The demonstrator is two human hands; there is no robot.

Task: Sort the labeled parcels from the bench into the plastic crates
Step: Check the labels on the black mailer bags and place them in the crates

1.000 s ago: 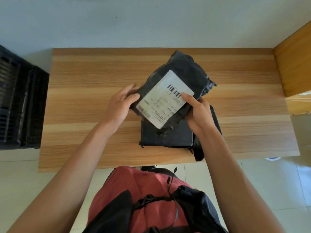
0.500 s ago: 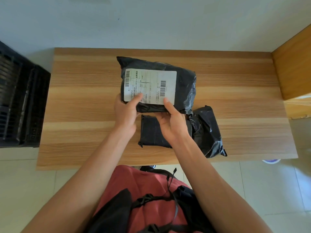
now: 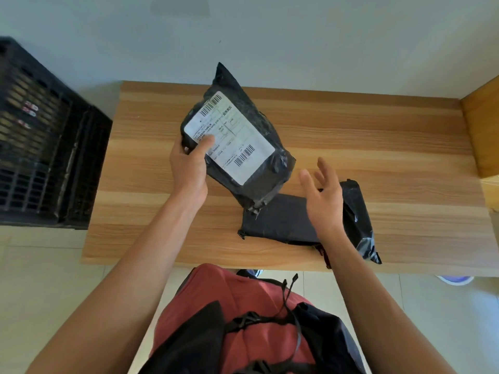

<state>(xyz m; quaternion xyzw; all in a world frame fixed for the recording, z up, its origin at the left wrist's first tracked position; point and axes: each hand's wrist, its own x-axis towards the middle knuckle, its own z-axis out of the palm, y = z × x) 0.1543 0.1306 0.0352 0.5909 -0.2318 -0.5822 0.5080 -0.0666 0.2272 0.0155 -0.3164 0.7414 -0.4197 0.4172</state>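
The black plastic mailer parcel with the white barcoded shipping label (image 3: pixel 237 147) is now carried by the left hand (image 3: pixel 189 168) alone, the thumb pressed onto the near corner of the label and the fingers curled behind the bag; half a second ago both hands held its lower edge and the label lay square to the viewer, whereas now the parcel is tilted, its far corner pointing up and away and its low corner hanging just over the bench; the right hand (image 3: pixel 322 193) has let go and hovers with fingers spread wide and holding nothing, above the second black plastic parcel (image 3: pixel 280 225) that lies flat on the pale wood-grain bench (image 3: pixel 378 136), with a third crumpled black bag (image 3: pixel 359 220) just beside it on the right; the label seems to have been read, so the sorting decision is probably made, and the lifted parcel looks bound for the black slatted plastic crate (image 3: pixel 40 147) standing off the left end of the bench, well apart from the hand; the freed right hand is well placed to take the next parcel; the one-handed corner grip on a floppy bag could slip in transit.
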